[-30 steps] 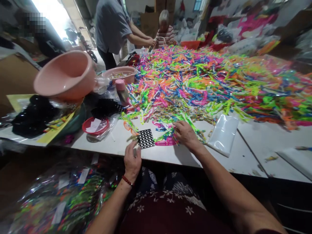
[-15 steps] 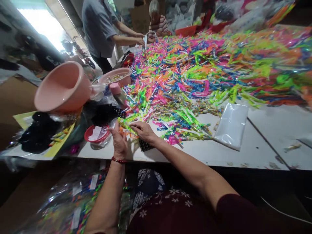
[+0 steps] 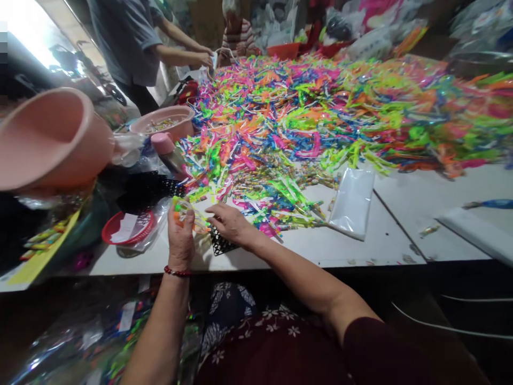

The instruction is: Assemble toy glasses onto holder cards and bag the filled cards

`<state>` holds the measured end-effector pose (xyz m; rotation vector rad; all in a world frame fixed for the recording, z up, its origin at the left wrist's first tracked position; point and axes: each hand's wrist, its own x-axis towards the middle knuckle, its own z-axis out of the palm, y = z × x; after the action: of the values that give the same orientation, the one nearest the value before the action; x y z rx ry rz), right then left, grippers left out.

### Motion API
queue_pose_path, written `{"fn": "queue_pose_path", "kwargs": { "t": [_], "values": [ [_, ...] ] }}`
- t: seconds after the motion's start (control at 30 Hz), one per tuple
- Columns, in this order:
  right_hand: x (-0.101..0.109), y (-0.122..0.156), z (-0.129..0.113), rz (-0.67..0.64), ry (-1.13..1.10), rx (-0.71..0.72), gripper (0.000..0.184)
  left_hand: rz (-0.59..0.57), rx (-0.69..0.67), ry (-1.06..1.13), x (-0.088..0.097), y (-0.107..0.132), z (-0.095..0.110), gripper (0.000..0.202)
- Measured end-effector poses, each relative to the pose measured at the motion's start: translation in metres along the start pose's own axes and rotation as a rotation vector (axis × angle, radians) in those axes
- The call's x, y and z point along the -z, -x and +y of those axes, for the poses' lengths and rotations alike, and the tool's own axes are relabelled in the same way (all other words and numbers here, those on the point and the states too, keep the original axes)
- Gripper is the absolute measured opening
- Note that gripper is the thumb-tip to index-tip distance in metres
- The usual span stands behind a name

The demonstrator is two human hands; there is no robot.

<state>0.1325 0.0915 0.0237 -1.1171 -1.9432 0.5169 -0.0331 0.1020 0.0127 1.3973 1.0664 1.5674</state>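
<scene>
A small bundle of neon green and orange plastic strips (image 3: 187, 213) is held just above the near edge of a white worktable (image 3: 360, 248). The seated person's left hand (image 3: 180, 238), a red bead bracelet (image 3: 177, 272) at its wrist, is curled closed around the bundle's lower end. The right hand (image 3: 231, 224) reaches in from three o'clock, fingertips (image 3: 211, 212) at the strips; whether they pinch or only touch cannot be told. Under that hand lies a black perforated square card (image 3: 219, 247).

By the look of it, loose strips are being gathered and squared into a set. Any further handling would call for a firm left grip and a fine pinch, since the strips look thin and slippery.

From twelve to two o'clock spreads a huge heap of mixed neon plastic strips (image 3: 304, 117). At three o'clock lies a clear flat plastic bag (image 3: 352, 204). At nine o'clock sits a shallow red basket (image 3: 127, 229), and at ten a large pink plastic basin (image 3: 52, 139). Far off at twelve, a co-worker in a grey shirt (image 3: 124, 37) handles something across the table.
</scene>
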Motion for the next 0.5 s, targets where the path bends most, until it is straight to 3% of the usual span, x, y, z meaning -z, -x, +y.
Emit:
{"fn": "queue_pose_path", "kwargs": {
  "t": [0.1, 0.23, 0.37, 0.5],
  "values": [
    [0.052, 0.03, 0.022, -0.043, 0.308, -0.071, 0.038, -0.035, -0.002, -0.009, 0.005, -0.002, -0.005, 0.074],
    [0.101, 0.059, 0.056, -0.194, 0.696, -0.189, 0.027, -0.025, 0.005, 0.025, 0.004, -0.007, -0.012, 0.072],
    [0.11, 0.069, 0.07, -0.283, 0.815, -0.164, 0.023, -0.021, -0.028, 0.078, -0.001, -0.008, -0.013, 0.075],
    [0.112, 0.069, 0.068, -0.157, 0.705, -0.215, 0.023, -0.12, -0.069, 0.09, 0.002, 0.009, -0.008, 0.092]
  ]
}}
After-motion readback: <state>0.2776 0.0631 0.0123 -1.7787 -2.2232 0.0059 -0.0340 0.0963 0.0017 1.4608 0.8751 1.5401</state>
